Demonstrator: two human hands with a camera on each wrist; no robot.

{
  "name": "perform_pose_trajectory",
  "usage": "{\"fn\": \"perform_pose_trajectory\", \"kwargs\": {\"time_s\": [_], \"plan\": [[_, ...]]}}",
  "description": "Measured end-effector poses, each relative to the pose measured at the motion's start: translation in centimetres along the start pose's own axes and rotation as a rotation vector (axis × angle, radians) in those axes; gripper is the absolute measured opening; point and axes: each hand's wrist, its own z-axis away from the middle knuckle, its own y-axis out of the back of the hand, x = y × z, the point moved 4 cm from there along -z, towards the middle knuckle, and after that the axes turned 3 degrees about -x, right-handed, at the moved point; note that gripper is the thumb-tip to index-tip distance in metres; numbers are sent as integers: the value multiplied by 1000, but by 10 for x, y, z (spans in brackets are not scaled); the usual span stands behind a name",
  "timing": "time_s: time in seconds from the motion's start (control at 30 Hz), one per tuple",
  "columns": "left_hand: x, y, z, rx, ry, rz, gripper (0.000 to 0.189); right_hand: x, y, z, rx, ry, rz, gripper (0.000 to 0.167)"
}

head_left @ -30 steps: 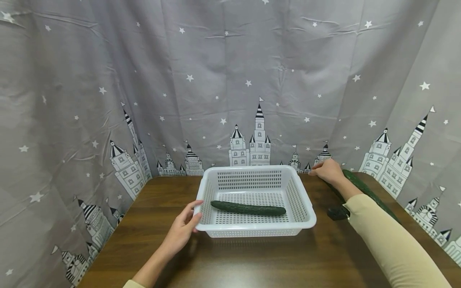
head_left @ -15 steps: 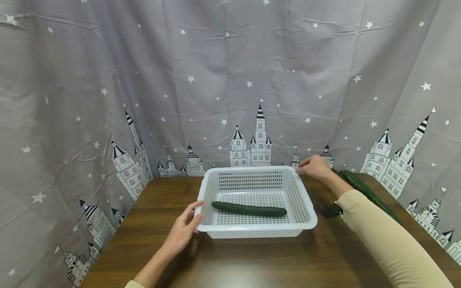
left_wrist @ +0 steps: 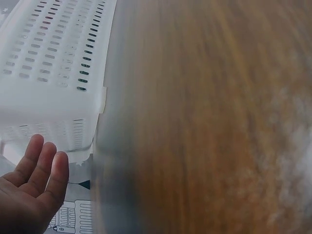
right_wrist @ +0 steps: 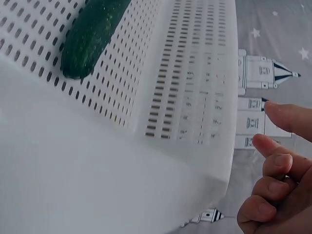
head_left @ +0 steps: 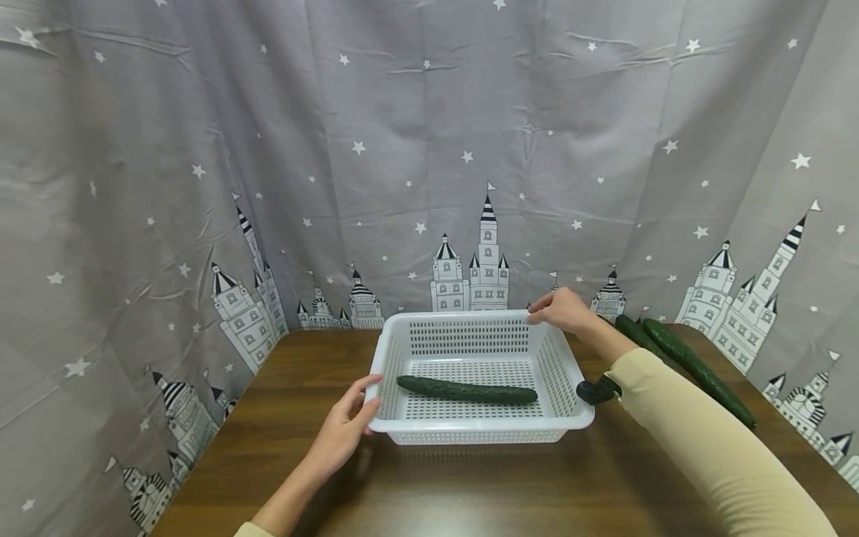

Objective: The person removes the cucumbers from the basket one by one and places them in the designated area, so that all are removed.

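A white perforated plastic basket (head_left: 479, 424) stands on the wooden table. One dark green cucumber (head_left: 466, 391) lies inside it, its end also visible in the right wrist view. My left hand (head_left: 342, 426) is at the basket's left side, index finger and thumb by the rim; in the left wrist view several fingers (left_wrist: 45, 170) extend loosely outside the wall. At the far right corner, my right hand (head_left: 564, 309) hovers by the rim. The right wrist view shows a gap between its thumb and index finger, the other fingers bent, with nothing held.
Two more cucumbers, one (head_left: 701, 373) at the right edge and another (head_left: 636, 333) beside it, lie behind the right sleeve (head_left: 711, 440). A dark device (head_left: 597, 389) sits under the right wrist. A grey castle-print curtain (head_left: 429, 149) hangs behind the table (head_left: 470, 492).
My right hand has moved left from above the cucumbers on the right to the basket's far right corner. The left hand, the basket and its cucumber look unmoved.
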Motion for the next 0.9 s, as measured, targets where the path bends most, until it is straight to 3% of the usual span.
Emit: {"fn": "perform_pose_trajectory", "kwargs": {"time_s": [0.7, 0.9], "plan": [[-1, 0, 1, 0, 14, -4, 41, -25, -44, -16, -200, -20, -230, 40], [0, 0, 1, -2, 5, -4, 40, -29, -59, -21, -273, 23, -271, 34]]}}
